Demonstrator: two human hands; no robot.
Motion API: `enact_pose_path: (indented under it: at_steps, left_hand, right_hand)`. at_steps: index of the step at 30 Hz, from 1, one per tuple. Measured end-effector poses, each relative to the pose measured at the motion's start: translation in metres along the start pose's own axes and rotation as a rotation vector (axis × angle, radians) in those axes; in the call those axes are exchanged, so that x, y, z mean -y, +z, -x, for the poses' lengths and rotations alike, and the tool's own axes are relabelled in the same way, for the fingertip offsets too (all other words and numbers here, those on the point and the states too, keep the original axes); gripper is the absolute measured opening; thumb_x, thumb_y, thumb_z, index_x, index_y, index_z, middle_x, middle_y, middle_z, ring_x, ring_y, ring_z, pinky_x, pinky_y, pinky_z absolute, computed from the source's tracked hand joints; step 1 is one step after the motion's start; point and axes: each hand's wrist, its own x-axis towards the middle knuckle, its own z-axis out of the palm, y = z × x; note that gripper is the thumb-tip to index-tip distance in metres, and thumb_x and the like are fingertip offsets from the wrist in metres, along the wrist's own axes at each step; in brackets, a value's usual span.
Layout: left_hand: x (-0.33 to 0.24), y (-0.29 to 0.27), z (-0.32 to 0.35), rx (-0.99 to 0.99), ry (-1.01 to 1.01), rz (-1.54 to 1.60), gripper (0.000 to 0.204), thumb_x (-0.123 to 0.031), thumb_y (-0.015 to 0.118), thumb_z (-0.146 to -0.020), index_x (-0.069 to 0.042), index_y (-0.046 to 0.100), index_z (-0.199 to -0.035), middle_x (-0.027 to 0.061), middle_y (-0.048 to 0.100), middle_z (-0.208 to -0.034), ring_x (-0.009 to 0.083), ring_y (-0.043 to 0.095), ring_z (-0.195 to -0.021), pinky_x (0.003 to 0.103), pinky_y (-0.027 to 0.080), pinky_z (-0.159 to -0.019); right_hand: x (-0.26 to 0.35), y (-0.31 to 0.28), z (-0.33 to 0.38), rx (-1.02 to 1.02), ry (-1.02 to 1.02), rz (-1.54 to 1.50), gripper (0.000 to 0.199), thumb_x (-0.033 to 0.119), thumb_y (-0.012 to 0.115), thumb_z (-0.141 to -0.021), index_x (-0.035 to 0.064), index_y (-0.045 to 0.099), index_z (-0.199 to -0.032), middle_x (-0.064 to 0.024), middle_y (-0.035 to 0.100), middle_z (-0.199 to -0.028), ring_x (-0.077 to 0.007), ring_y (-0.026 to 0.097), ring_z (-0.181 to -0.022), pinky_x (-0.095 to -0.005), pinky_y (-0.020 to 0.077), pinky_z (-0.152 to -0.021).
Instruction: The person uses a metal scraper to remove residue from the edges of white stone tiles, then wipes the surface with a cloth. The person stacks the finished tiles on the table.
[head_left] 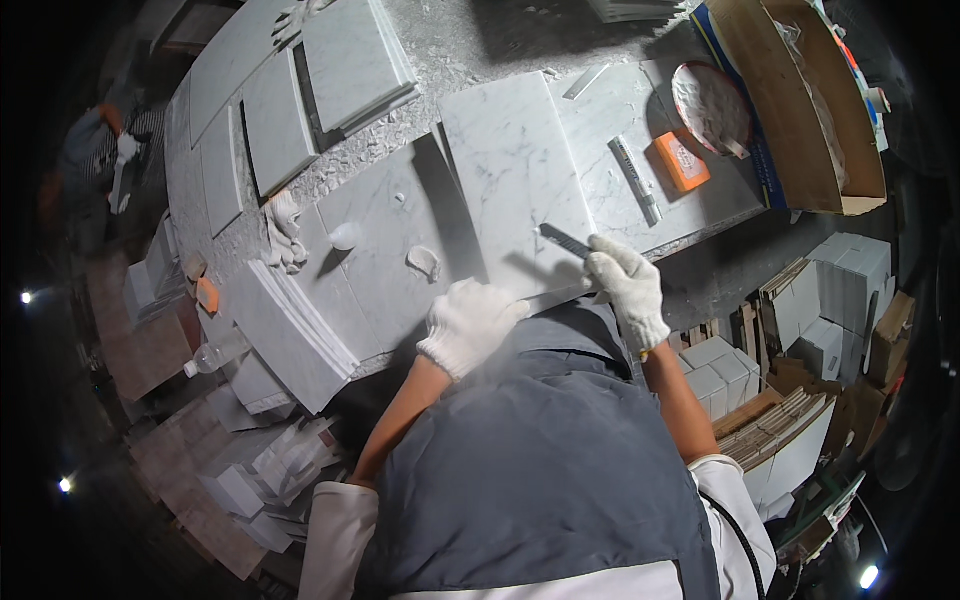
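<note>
A veined white marble tile (515, 165) lies in front of me, raised on other slabs, its near edge toward my apron. My left hand (470, 325), in a white knit glove, is closed on the tile's near left corner. My gloved right hand (625, 285) grips a narrow dark tool with a ridged look (563, 240), its pale tip pointing up and left over the tile. The tool's exact kind cannot be made out. Left of the tile, a small white lump (343, 237) and a pale curved piece (424, 262) rest on a marble slab (375, 205).
At right are a marker-like tube (635, 180), an orange box (682, 160), a bowl of white paste (712, 105) and a cardboard box (815, 100). Stacked tiles (290, 335) and empty gloves (285, 232) lie left. Another person (105, 150) works at far left.
</note>
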Motion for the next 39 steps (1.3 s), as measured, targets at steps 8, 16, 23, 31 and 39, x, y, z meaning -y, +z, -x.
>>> enact_pose_path:
  at_steps: [8, 16, 23, 31, 39]
  left_hand:
    - [0.006, 0.006, 0.013, 0.014, -0.006, -0.001, 0.040, -0.046, 0.056, -0.096, -0.012, 0.077, -0.087, 0.0112, 0.074, -0.087, 0.0338, 0.069, -0.089, 0.049, 0.058, -0.076]
    - [0.017, 0.014, 0.024, 0.023, -0.008, 0.023, 0.040, -0.046, 0.055, -0.096, -0.014, 0.077, -0.087, 0.0069, 0.075, -0.088, 0.0302, 0.068, -0.090, 0.047, 0.058, -0.076]
    - [0.021, 0.010, 0.032, -0.057, 0.062, 0.022, 0.028, -0.035, 0.059, -0.097, -0.014, 0.075, -0.089, 0.0059, 0.075, -0.092, 0.0301, 0.068, -0.089, 0.045, 0.058, -0.075]
    - [0.012, 0.010, 0.022, -0.332, -0.207, 1.075, 0.030, -0.029, 0.066, -0.101, 0.000, 0.069, -0.113, 0.0055, 0.072, -0.094, 0.0150, 0.068, -0.089, 0.028, 0.053, -0.081]
    - [0.012, -0.015, 0.001, -0.260, -0.339, 1.377, 0.024, -0.022, 0.067, -0.100, 0.002, 0.065, -0.099, 0.0038, 0.068, -0.084, 0.0069, 0.061, -0.077, 0.024, 0.050, -0.073]
  right_hand:
    - [-0.022, 0.035, 0.002, -0.071, -0.231, 0.260, 0.034, 0.016, 0.073, -0.098, -0.0008, 0.070, -0.127, -0.0058, 0.075, -0.092, -0.0099, 0.071, -0.074, -0.0228, 0.0554, -0.064]
    - [-0.046, 0.042, -0.003, -0.119, -0.731, 0.465, 0.030, 0.006, 0.075, -0.093, 0.0024, 0.073, -0.123, -0.0094, 0.077, -0.098, -0.0144, 0.073, -0.083, -0.0271, 0.0571, -0.077]
    - [-0.044, 0.036, -0.002, -0.155, -0.805, 0.560, 0.030, 0.005, 0.073, -0.095, 0.0016, 0.072, -0.124, -0.0092, 0.077, -0.099, -0.0154, 0.073, -0.084, -0.0282, 0.0577, -0.077]
    - [-0.012, 0.055, 0.028, 0.071, -0.054, 0.047, 0.041, 0.021, 0.068, -0.101, -0.0022, 0.064, -0.135, -0.0093, 0.074, -0.100, -0.0136, 0.071, -0.081, -0.0249, 0.0567, -0.067]
    - [-0.006, 0.063, 0.042, 0.162, -0.134, 0.234, 0.037, 0.014, 0.067, -0.100, -0.0032, 0.065, -0.133, -0.0097, 0.076, -0.103, -0.0132, 0.073, -0.086, -0.0262, 0.0593, -0.069]
